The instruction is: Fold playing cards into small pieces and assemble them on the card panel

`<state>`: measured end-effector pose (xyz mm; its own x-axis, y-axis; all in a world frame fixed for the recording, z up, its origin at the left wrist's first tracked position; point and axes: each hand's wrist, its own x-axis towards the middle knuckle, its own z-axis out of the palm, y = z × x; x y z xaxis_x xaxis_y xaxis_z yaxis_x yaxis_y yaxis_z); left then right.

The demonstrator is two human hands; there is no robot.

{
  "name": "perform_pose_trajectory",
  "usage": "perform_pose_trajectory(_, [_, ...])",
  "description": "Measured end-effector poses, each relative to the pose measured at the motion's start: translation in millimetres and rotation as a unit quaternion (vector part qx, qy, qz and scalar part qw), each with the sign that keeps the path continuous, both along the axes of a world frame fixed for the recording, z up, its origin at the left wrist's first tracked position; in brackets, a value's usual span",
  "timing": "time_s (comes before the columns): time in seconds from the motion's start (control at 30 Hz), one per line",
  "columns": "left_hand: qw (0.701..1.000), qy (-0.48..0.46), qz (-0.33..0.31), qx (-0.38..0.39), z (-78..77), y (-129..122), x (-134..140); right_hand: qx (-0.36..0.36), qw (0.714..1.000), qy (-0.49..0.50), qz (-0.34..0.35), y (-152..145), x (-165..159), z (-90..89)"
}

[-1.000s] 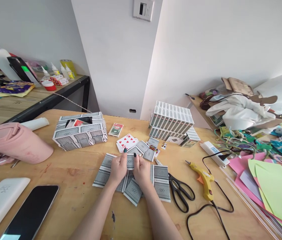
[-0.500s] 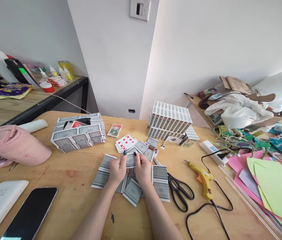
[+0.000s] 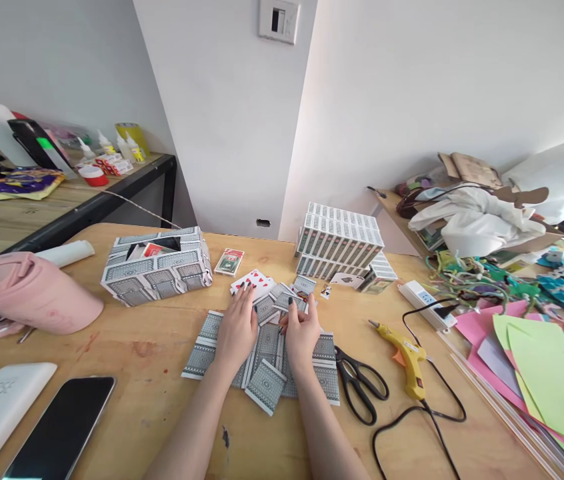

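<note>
My left hand (image 3: 238, 328) is spread with its fingers stretched forward over the loose playing cards, near a face-up heart card (image 3: 252, 283). Across from it, my right hand (image 3: 301, 333) has thumb and index finger apart above the small pile of folded cards (image 3: 267, 308); I see nothing gripped in it. Beneath both hands lies a panel of joined blue-backed cards (image 3: 325, 367). One folded card (image 3: 266, 387) rests askew on its front edge.
Black scissors (image 3: 359, 383) and a yellow glue gun (image 3: 405, 357) lie right. Behind stand a card-covered box (image 3: 157, 273), a card pack (image 3: 229, 261) and a folded-card structure (image 3: 339, 233). A pink tumbler (image 3: 37, 293) and phone (image 3: 59, 427) are left.
Both hands have let go of the folded card pinched between them. They have moved apart, the left one flattening out and the right one shifting rightward.
</note>
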<state>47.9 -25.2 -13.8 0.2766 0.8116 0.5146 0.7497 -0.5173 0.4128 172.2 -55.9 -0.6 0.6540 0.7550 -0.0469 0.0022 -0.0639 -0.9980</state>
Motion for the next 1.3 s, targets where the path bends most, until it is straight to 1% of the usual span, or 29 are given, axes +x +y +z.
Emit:
perform_pose_trajectory(0.1, [0.999,0.032,0.015,-0.006,-5.1,1.1,0.2,0.005,0.999,-0.02,-0.032,-1.6,0.0,0.7])
perform_pose_trajectory(0.2, [0.999,0.03,0.021,-0.021,-3.3,-0.2,-0.6,0.014,0.999,-0.014,-0.047,-1.8,0.7,-0.2])
perform_pose_trajectory(0.27, [0.999,0.02,0.026,-0.031,-0.9,-1.6,-1.4,0.016,0.999,-0.005,-0.041,-1.3,0.6,-1.2])
perform_pose_trajectory(0.33, [0.999,0.014,0.043,-0.029,-0.4,-2.5,-2.1,0.019,0.999,0.003,-0.03,-0.5,-0.2,-2.0])
perform_pose_trajectory(0.47, [0.996,0.021,0.081,-0.012,-4.7,-1.6,-3.3,0.02,1.0,0.017,-0.016,0.8,-2.2,-3.0])
perform_pose_trajectory(0.57, [0.997,0.024,0.079,-0.002,-6.0,-0.2,-3.8,0.021,1.0,0.021,-0.005,1.2,-3.2,-3.5])
perform_pose_trajectory(0.73, [0.996,0.021,0.08,0.016,-0.9,-1.6,-3.8,0.025,0.999,0.017,0.026,1.8,-4.3,-2.8])
perform_pose_trajectory(0.9, [0.993,0.011,0.097,0.069,5.7,-6.6,-2.4,0.033,0.998,0.02,0.055,2.5,-5.1,-1.9])
perform_pose_trajectory(1.1, [0.993,-0.007,0.074,0.089,10.8,-10.7,-0.8,0.036,0.996,0.043,0.073,2.3,-5.5,2.1])
perform_pose_trajectory(1.23, [0.991,-0.044,0.019,0.126,12.2,-12.5,0.6,0.028,0.992,0.066,0.102,3.8,-5.5,5.0])
perform_pose_trajectory(1.3, [0.989,-0.052,-0.003,0.137,12.8,-13.2,1.4,0.026,0.991,0.073,0.105,4.8,-5.1,5.0])
